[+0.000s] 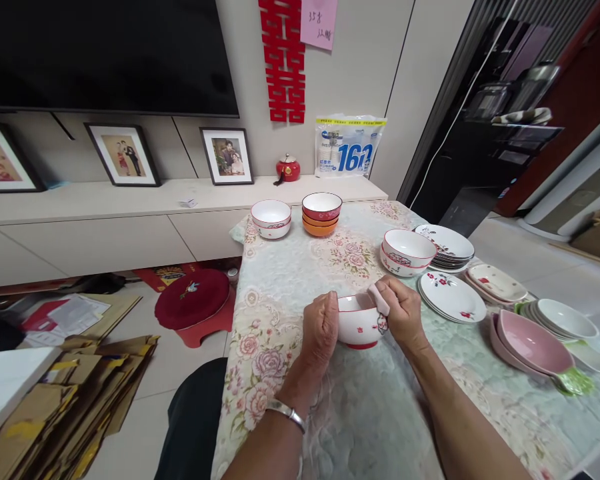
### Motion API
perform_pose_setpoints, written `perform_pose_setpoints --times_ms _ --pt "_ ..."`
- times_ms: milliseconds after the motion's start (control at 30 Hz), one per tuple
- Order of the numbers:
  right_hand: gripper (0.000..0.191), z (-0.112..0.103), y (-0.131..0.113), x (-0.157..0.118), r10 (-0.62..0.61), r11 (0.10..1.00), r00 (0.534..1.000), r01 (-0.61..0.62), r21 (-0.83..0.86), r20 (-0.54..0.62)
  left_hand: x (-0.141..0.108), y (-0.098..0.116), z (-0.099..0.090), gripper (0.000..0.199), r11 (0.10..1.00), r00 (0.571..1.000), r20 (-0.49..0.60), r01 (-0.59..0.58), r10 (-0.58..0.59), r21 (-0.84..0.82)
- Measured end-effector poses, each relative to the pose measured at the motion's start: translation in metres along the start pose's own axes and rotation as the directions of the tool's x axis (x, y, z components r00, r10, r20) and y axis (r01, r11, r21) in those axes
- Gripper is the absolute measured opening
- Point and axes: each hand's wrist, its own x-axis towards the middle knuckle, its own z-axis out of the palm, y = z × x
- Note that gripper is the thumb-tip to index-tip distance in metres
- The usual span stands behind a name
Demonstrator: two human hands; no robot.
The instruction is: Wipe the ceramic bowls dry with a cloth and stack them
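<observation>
I count one white bowl [357,330] in hand, two pale bowls [271,229] stacked at upper centre, one stack of red and orange bowls [321,217] beside them, two patterned bowls [404,261] stacked right of centre, and two pink bowls [535,341] toward the right edge. Flowered plates [453,297] fill the bench [300,280] between; the patterned pair stands just beyond my right hand [404,313]. The white bowl sits slightly right of centre, nearly upright, mouth upward, round, its axis near vertical. My left hand [323,327] has its grip closed on the bowl's left side; my right grip pinches a pale cloth [379,299] over the right rim.
</observation>
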Motion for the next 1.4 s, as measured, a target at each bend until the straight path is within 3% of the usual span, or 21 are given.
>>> perform_pose_setpoints --times_ms 133,233,400,500,600,667,733,800,933,1067,1167,1267,1400 --pt "0.027 0.009 -0.013 -0.005 -0.126 0.985 0.991 0.121 -0.122 -0.040 -0.004 0.003 0.006 0.044 0.997 0.992 -0.106 0.071 -0.072 -0.015" --pt "0.016 0.018 -0.032 -0.012 -0.240 0.933 0.971 0.224 -0.282 -0.021 -0.005 0.005 0.007 0.047 0.989 0.981 -0.124 0.147 -0.148 -0.020" --pt "0.019 0.030 -0.054 -0.020 -0.363 0.775 0.918 0.392 -0.495 0.159 -0.003 0.006 0.006 0.052 0.978 0.976 -0.075 0.202 -0.206 -0.054" --pt "0.020 0.027 -0.048 -0.017 -0.353 0.820 0.920 0.392 -0.417 0.171 -0.001 0.006 0.004 0.051 0.976 0.975 -0.066 0.205 -0.210 -0.073" --pt "0.022 0.020 -0.026 -0.010 -0.153 0.967 0.988 0.150 -0.207 -0.001 0.001 0.002 0.003 0.050 0.973 0.969 -0.096 0.226 -0.230 -0.051" --pt "0.026 0.017 -0.009 -0.006 0.044 0.995 0.997 -0.049 -0.091 -0.057 0.002 -0.002 0.002 0.050 0.963 0.957 -0.113 0.260 -0.267 -0.073" --pt "0.030 0.016 0.002 -0.003 0.145 0.988 0.988 -0.147 -0.041 -0.051 0.004 -0.005 0.002 0.050 0.951 0.944 -0.127 0.294 -0.304 -0.093" --pt "0.031 0.017 0.004 -0.004 0.120 0.991 0.991 -0.123 -0.055 -0.054 0.004 -0.005 0.002 0.050 0.948 0.937 -0.146 0.307 -0.317 -0.085" --pt "0.027 0.022 -0.019 -0.010 -0.131 0.974 0.991 0.123 -0.188 -0.034 0.003 0.001 0.002 0.051 0.951 0.933 -0.185 0.303 -0.308 -0.058" --pt "0.029 0.027 -0.045 -0.017 -0.341 0.873 0.935 0.352 -0.339 0.092 0.001 0.008 0.000 0.052 0.962 0.948 -0.165 0.265 -0.273 -0.066" --pt "0.033 0.025 -0.048 -0.016 -0.423 0.811 0.881 0.472 -0.344 0.211 0.001 0.010 -0.002 0.053 0.961 0.956 -0.115 0.259 -0.270 -0.098" --pt "0.041 0.018 -0.037 -0.009 -0.388 0.866 0.890 0.441 -0.238 0.239 0.005 0.005 -0.003 0.052 0.948 0.942 -0.125 0.300 -0.312 -0.107" --pt "0.050 0.005 -0.014 0.001 -0.245 0.962 0.934 0.267 -0.051 0.261 0.011 -0.012 0.000 0.049 0.890 0.869 -0.221 0.398 -0.444 -0.224"
